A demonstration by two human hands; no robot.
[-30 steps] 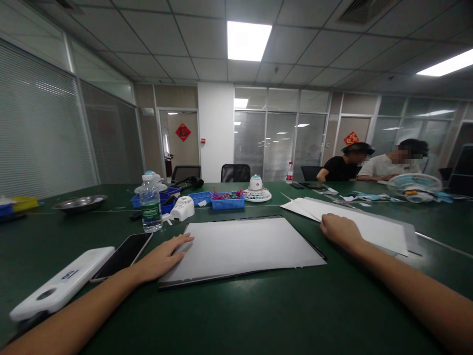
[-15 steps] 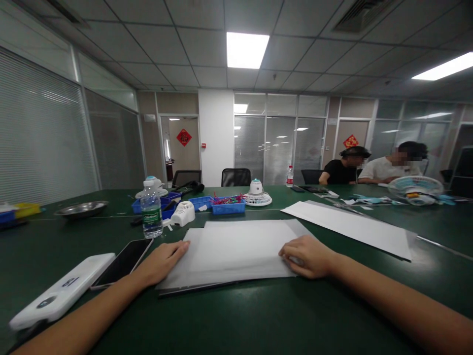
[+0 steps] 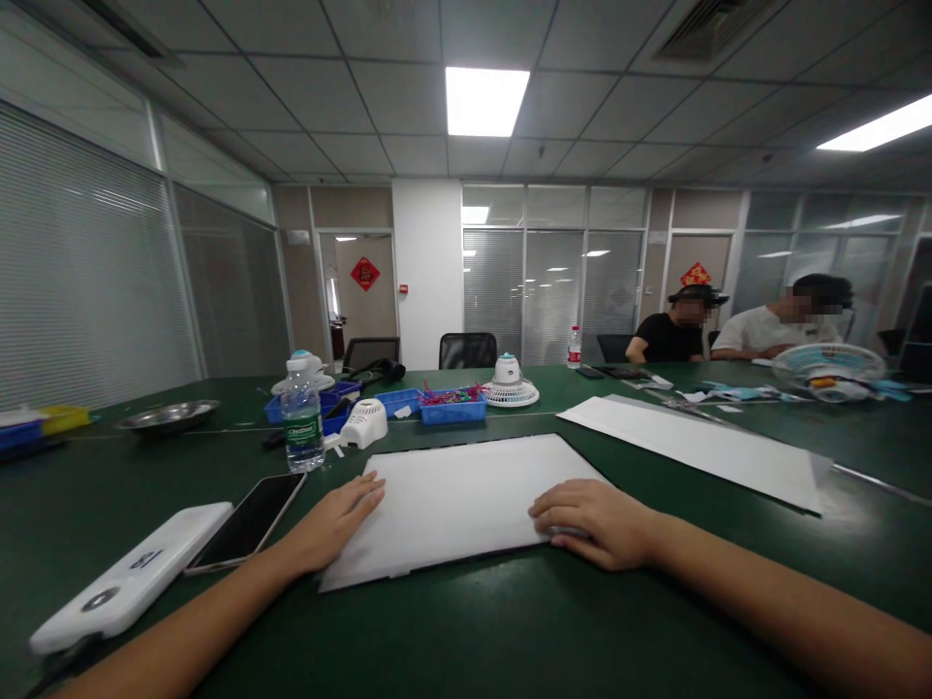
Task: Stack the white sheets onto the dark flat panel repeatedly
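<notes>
A stack of white sheets (image 3: pixel 458 500) with a dark edge lies in front of me on the green table. My left hand (image 3: pixel 339 519) rests on its left side, fingers stretched out and slightly apart, palm down. On the right side lies my right hand (image 3: pixel 601 524), its fingers bent and close together at the sheet's right edge; whether anything is pinched under them is hidden. The sheets look nearly lined up, with a small uneven bit at the lower left edge.
Left of the sheets are a phone (image 3: pixel 249 522), a white power bank (image 3: pixel 135 575) and a water bottle (image 3: pixel 302 417). Behind stand a white fan part (image 3: pixel 364 423) and a blue tray (image 3: pixel 452 410). More white sheets (image 3: pixel 691 451) lie right. Two people sit at the far right.
The upper sheets have shifted and now line up more closely with the dark layer beneath. My right hand has moved slightly left and nearer to me; my left hand has shifted a little right.
</notes>
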